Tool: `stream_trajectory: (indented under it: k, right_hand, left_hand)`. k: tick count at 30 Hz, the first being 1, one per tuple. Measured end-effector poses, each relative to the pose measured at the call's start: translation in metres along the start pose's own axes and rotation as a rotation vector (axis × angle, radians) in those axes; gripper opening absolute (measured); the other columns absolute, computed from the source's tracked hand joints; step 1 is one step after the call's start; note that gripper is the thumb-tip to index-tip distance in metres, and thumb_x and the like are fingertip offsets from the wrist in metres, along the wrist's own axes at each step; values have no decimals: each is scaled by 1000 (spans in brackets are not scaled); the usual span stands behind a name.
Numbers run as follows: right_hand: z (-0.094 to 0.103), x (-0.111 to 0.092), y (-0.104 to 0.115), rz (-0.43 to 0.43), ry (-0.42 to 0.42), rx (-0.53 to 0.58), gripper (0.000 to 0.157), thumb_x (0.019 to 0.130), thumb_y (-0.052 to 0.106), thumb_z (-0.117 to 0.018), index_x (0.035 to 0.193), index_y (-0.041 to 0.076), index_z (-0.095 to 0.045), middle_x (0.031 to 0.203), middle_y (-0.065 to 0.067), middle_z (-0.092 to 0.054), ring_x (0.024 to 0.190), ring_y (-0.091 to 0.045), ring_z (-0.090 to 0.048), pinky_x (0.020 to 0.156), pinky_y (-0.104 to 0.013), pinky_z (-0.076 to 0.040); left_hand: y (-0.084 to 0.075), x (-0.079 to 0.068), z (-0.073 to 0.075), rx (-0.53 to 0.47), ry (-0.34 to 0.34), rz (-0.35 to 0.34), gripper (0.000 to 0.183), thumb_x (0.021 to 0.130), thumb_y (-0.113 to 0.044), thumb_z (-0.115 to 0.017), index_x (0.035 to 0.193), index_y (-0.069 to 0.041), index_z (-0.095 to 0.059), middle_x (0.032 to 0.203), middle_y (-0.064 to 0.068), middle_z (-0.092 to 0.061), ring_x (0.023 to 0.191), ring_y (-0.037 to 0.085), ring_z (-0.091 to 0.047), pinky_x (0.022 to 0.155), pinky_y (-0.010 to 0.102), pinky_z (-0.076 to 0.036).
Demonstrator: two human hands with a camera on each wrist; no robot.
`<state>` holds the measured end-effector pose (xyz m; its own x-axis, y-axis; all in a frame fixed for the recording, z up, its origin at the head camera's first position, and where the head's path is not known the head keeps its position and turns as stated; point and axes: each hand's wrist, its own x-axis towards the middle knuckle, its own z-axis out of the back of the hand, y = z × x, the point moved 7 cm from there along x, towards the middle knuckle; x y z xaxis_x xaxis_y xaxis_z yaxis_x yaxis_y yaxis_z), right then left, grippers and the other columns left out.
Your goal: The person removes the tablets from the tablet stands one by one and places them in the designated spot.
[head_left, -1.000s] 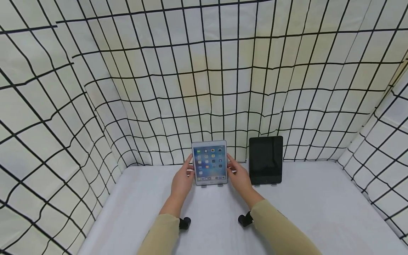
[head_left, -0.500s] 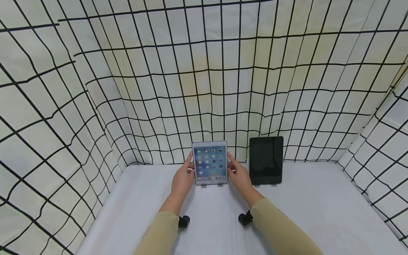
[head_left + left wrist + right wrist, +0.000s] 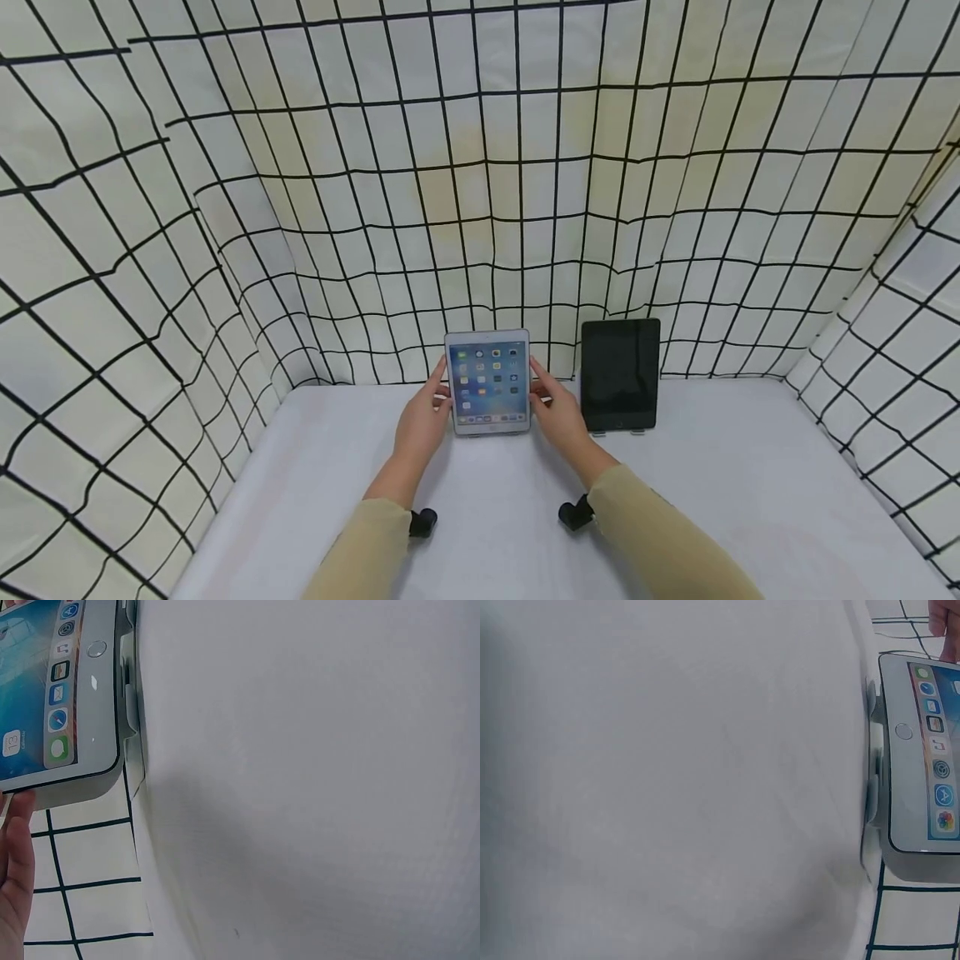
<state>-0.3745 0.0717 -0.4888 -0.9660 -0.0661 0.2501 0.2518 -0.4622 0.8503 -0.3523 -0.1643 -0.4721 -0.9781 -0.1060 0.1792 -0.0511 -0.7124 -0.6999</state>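
A white tablet (image 3: 490, 382), its screen lit with app icons, leans upright at the far edge of the white surface. My left hand (image 3: 422, 423) holds its left edge, and my right hand (image 3: 561, 415) holds its right edge. Part of the fingers is hidden behind it. Two small prongs of a stand (image 3: 130, 690) show along the tablet's bottom edge in the left wrist view. In the right wrist view the tablet (image 3: 922, 787) is at the right, with fingers (image 3: 949, 630) of the left hand at its far side.
To the right, a black tablet (image 3: 620, 375) with a dark screen leans upright on its own stand (image 3: 637, 431). White walls with a black grid (image 3: 517, 192) enclose the white tabletop (image 3: 487, 517) at the back and both sides.
The white tablet's bottom edge now covers most of the stand's prongs, which showed below it before. Both hands keep their hold. The head view has shifted slightly.
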Motion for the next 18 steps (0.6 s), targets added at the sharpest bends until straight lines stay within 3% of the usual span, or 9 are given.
stream_trajectory:
  k: [9,18]
  right_hand:
    - [5,-6,15,39,37,16,69,90,6,-57,139,47,-30,98,3,-61,90,-13,-57,79,-31,-50]
    - [12,-14,13,23,35,86,68,90,5,-56,138,47,-32,96,1,-59,92,-13,-58,78,-30,-51]
  left_hand:
    - [-1,-10,7,-47,2,24,74,92,-22,-57,137,-58,-11,107,-8,-60,97,11,-59,70,30,-50]
    - [-8,-18,7,-56,12,11,73,91,-22,-58,136,-59,-14,107,-9,-59,96,11,-60,70,30,-50]
